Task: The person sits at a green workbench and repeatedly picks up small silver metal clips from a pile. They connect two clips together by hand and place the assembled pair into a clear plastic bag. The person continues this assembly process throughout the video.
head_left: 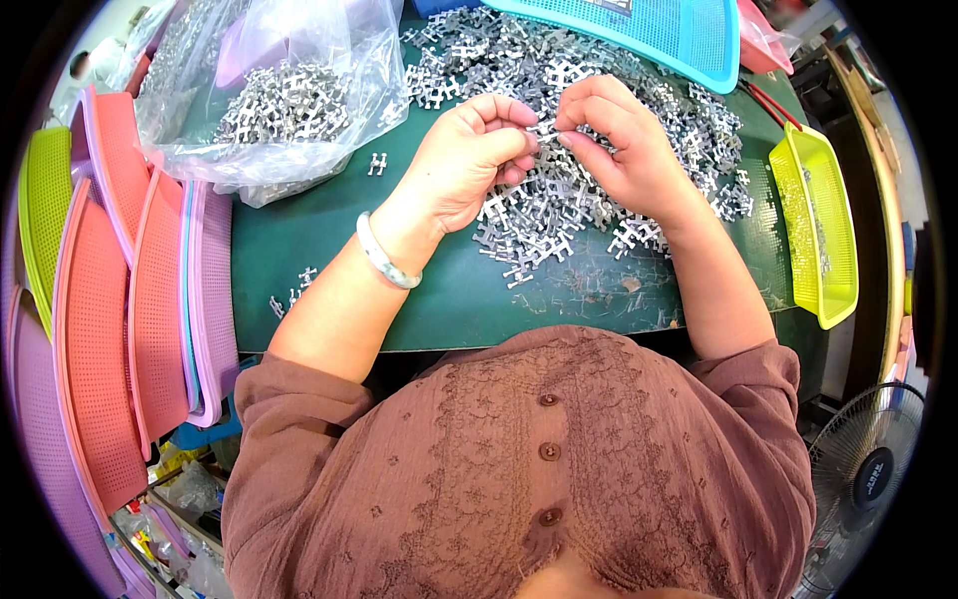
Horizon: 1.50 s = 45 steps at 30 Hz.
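A wide heap of small silvery metal parts (529,235) covers the far middle of the green table (449,309). Above it my left hand (469,160), with a bangle on the wrist, is closed in a pinch. Facing it, my right hand (624,145) is closed too, thumb against fingers. Their fingertips meet at a small metal part (545,131), which both hands grip; the fingers hide most of its shape. To the left of the heap, one loose metal part (377,164) lies by itself, and several more (292,293) rest near my left forearm.
A clear plastic bag (374,110) of similar parts stands at the far left. Stacked pink, purple and green baskets (100,349) line the left side. A blue basket (689,45) sits at the back, a yellow-green basket (843,255) at the right edge, a fan (868,479) below right.
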Motion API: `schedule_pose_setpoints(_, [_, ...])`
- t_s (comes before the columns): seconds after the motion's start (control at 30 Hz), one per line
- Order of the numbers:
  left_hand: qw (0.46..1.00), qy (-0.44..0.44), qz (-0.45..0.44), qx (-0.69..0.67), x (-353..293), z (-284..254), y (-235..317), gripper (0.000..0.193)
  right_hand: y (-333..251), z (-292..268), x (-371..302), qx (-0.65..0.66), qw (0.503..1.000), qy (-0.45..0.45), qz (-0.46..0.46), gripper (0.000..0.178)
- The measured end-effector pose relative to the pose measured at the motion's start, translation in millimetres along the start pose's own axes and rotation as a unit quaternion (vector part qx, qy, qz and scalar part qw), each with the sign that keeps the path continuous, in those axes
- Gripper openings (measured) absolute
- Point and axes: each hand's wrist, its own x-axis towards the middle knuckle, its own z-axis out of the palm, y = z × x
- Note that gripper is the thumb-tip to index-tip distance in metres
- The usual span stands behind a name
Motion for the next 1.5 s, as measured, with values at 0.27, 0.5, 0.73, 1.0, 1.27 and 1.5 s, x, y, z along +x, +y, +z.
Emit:
schedule_pose_setpoints(0.27, [1.0,0.004,0.024,0.004,1.0,2.4,-0.9,0.019,-1.0,0.9,-2.8,0.058,0.993,0.007,0.1,0.012])
schedule_pose_setpoints(0.5, [1.0,-0.013,-0.011,0.024,-1.7,5.5,-1.7,0.014,4.1,2.2,-6.1,0.105,0.986,0.0,0.128,0.009])
schedule_pose_setpoints(0.73, [0.999,-0.001,-0.034,0.021,-4.6,10.1,0.9,0.009,2.3,6.0,-6.6,0.147,0.977,0.019,0.153,0.01])
schedule_pose_setpoints(1.0, [0.996,0.043,-0.001,-0.078,1.4,6.0,-6.9,0.007,-0.9,4.9,-7.4,0.282,0.909,-0.069,0.299,0.016])
schedule_pose_setpoints(1.27, [0.999,0.044,-0.019,-0.025,-1.9,11.0,-1.2,0.007,1.7,5.8,-8.9,0.293,0.902,-0.044,0.315,0.014])
schedule_pose_setpoints(1.5, [0.998,0.033,-0.008,0.049,-3.7,3.6,4.0,0.009,3.3,2.3,-6.8,0.289,0.899,-0.088,0.316,0.016])
